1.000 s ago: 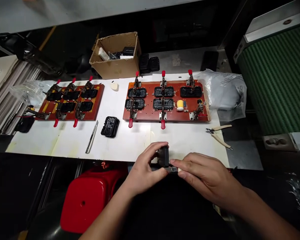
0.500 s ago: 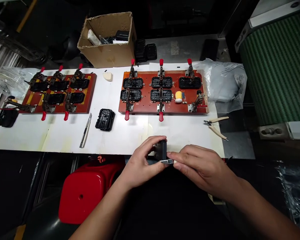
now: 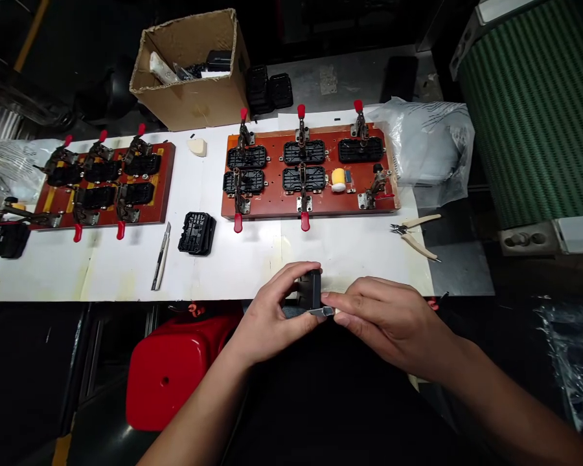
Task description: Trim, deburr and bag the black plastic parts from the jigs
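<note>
My left hand (image 3: 272, 317) grips a black plastic part (image 3: 315, 289) on edge between thumb and fingers, above the table's front edge. Closed round the pale handle of a small metal blade (image 3: 323, 311) is my right hand (image 3: 393, 320); the blade lies at the lower end of the black part, by my left thumb. Most of the handle is hidden in my fingers. A stack of black plastic parts (image 3: 197, 233) sits on the white table covering (image 3: 243, 265), left of my hands.
Two red-brown fixtures (image 3: 276, 206) (image 3: 168, 188) with red-tipped clamps hold black parts. Cutters (image 3: 415, 236) lie right, a utility knife (image 3: 160, 257) left. Behind stand a cardboard box (image 3: 189, 100) and plastic bag (image 3: 430, 152). A red stool (image 3: 168, 375) is below left.
The view has shifted and tilted slightly, so the fixtures and box appear further left. Both hands keep their grips, with the blade still at the lower end of the black part.
</note>
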A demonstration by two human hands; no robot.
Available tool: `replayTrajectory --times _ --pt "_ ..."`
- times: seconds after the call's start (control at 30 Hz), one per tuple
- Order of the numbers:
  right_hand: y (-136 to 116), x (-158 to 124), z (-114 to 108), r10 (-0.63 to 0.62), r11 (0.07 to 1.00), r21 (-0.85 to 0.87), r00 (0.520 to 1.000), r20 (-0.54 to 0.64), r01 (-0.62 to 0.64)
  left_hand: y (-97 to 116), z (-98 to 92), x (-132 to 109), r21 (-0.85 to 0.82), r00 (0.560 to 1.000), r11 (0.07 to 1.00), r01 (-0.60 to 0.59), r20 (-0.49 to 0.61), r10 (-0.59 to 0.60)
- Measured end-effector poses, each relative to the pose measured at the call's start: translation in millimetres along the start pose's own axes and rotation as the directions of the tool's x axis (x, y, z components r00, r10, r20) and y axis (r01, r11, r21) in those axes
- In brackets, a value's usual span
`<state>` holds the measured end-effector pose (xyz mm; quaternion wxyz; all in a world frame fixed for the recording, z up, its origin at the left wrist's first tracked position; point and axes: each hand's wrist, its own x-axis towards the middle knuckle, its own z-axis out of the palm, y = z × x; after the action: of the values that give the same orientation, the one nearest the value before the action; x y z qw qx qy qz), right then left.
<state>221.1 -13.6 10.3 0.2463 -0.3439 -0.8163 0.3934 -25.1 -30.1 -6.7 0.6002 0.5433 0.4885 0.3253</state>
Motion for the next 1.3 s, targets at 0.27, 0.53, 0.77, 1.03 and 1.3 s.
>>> replayTrajectory --times 0.27,0.53,0.77,1.03,1.3 --pt "3 -1 0 0.013 1.000 0.009 1.000 0.010 -0.013 1 0.0 3 0.030 1.000 1.000 0.007 0.029 -0.008" --pt "37 8 -16 0.320 0.926 -0.147 0.930 -0.180 -0.347 8 6.3 -2 0.045 0.993 0.999 0.002 0.119 -0.008" --pt "13 12 -2 0.460 0.827 0.307 0.881 0.111 -0.471 2 14.1 5 0.178 0.982 0.971 -0.161 0.125 0.140" --pt "31 5 11 0.529 0.762 0.472 0.846 -0.061 -0.443 -1 13.4 0 0.082 0.995 0.996 -0.039 0.091 0.032" --pt "18 -4 39 0.429 0.736 0.580 0.903 0.001 -0.350 -17 31.2 14 -0.533 0.943 0.839 0.105 -0.215 -0.255"
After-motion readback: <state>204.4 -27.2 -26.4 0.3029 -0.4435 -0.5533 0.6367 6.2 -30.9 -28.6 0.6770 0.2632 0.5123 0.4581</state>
